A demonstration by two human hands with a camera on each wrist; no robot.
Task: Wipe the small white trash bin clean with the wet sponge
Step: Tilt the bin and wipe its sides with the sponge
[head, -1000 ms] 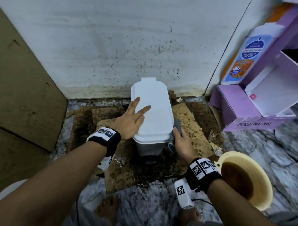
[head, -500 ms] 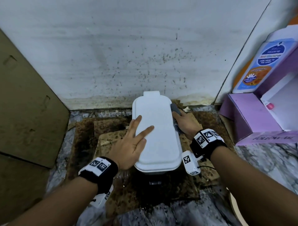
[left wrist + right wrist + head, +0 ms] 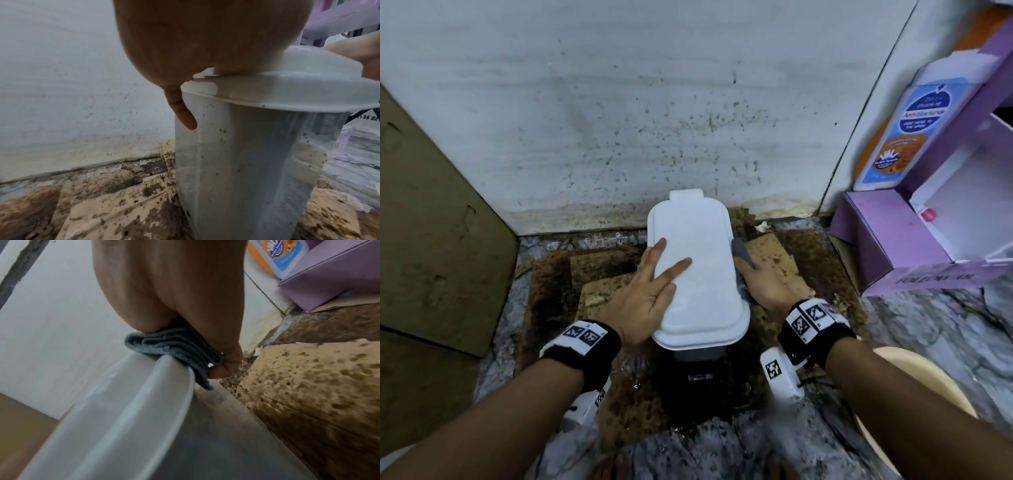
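Note:
The small white trash bin (image 3: 698, 270) stands on stained cardboard by the wall, its lid closed. My left hand (image 3: 650, 291) lies flat on the lid's left side with fingers spread; in the left wrist view one finger (image 3: 185, 116) hangs down over the bin's speckled side wall (image 3: 246, 162). My right hand (image 3: 763, 281) presses a folded grey sponge cloth (image 3: 741, 253) against the bin's right side, just under the lid rim. In the right wrist view the grey sponge cloth (image 3: 174, 350) is held between my fingers and the lid edge (image 3: 164, 386).
Wet, brown-stained cardboard (image 3: 774, 253) covers the floor under the bin. A cream bowl of brown water (image 3: 914, 394) sits at the right front. A purple box (image 3: 887, 240) and a blue-labelled bottle (image 3: 914, 130) stand at the right. The spattered white wall (image 3: 654, 120) is behind, a cardboard panel (image 3: 431, 222) left.
My right hand with the sponge slid from the bin's near right corner toward the back along the right side, then came part of the way back. My left hand stayed on the lid.

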